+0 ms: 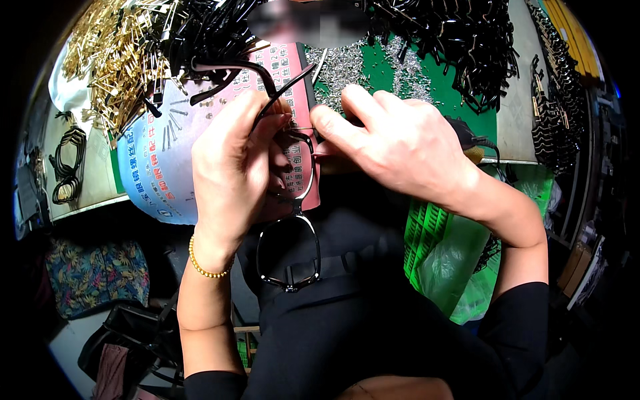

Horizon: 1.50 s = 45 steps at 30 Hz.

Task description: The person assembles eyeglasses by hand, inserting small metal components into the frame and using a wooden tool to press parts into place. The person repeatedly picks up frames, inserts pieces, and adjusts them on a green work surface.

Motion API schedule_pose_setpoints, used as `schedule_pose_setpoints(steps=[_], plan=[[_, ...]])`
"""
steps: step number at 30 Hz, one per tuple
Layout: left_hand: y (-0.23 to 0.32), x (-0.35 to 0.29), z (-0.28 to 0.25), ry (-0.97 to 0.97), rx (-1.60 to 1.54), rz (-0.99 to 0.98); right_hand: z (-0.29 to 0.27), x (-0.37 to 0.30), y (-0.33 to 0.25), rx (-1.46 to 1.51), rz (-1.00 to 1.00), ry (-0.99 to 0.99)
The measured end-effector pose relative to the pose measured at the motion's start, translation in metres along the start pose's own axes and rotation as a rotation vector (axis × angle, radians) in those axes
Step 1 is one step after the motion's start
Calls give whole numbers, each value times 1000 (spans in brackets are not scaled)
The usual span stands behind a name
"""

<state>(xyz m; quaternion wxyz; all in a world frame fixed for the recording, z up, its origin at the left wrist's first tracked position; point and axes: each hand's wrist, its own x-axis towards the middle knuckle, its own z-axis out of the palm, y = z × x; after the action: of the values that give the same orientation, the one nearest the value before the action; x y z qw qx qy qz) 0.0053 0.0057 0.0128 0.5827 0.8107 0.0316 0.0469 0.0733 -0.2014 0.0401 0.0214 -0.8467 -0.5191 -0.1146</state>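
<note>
My left hand [230, 163] is closed round a black eyeglass frame [291, 208]. The two rims of the frame hang below the fingers, in front of my dark clothing. A dark curved temple arm [259, 69] rises from between thumb and fingers, and a second thin dark strip [293, 85] crosses it. My right hand [407, 143] is closed beside the upper rim, thumb and forefinger close to the frame's end. What its curled fingers hold, if anything, is hidden behind the hand.
Gold metal temple pieces [117, 63] are heaped at the far left, black temple arms [460, 33] at the back. Small silver screws [340, 70] lie on a green mat [490, 127]. Black frames [70, 160] stack at left. A green plastic bag [453, 267] hangs below the table's right edge.
</note>
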Motion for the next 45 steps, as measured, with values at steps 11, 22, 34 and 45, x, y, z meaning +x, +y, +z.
schedule_pose_setpoints(steps=[11,22,34,45], plan=[[9,2,-2,-60,-56,-65,5,2,0,64,30,47],[3,-2,1,33,146,111,-6,-10,7,54,9,-58],[5,6,3,6,-59,-20,4,-6,0,11,10,-1],[5,7,5,64,-190,-44,-18,-12,0,161,169,-19]])
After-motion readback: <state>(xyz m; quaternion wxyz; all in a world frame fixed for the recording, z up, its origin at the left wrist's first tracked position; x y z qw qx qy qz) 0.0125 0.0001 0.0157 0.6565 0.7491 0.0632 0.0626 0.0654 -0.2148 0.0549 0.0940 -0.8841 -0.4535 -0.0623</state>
